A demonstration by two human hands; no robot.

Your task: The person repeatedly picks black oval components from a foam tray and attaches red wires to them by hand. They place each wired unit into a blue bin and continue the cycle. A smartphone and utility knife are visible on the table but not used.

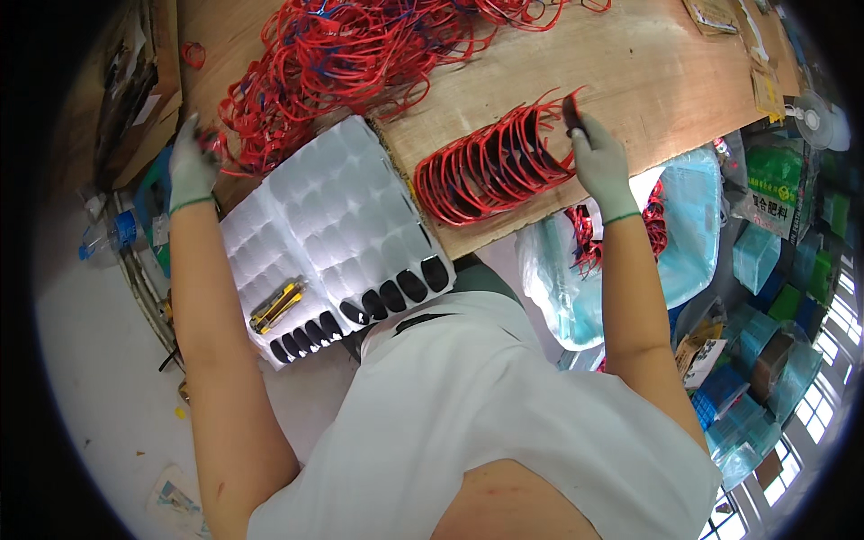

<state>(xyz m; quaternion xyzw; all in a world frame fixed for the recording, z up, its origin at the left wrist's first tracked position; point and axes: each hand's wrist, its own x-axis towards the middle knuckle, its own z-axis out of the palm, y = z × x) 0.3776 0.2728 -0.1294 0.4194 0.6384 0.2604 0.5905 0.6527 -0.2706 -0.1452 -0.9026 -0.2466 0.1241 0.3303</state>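
My left hand (191, 171), in a pale glove, is at the left edge of a tangled pile of red frames (333, 54) with blue bits. Its fingers are blurred beside some red pieces, so a hold cannot be made out. On the right, my gloved right hand (601, 166) grips a dark curved lens piece (573, 115) at the end of a row of red frames (490, 166) with dark lenses. Between my arms lies a white moulded tray (333, 198). Black oval lenses (391, 295) fill pockets along its near edge, and a yellow cutter knife (277, 306) rests on it.
Right of the wooden table (648, 72), a bin lined with clear blue plastic (693, 216) holds more red frames. Cardboard (135, 99) stands at the table's left, near a plastic bottle (112, 234). A small fan (817, 121) and stacked blue containers (756, 256) are at far right.
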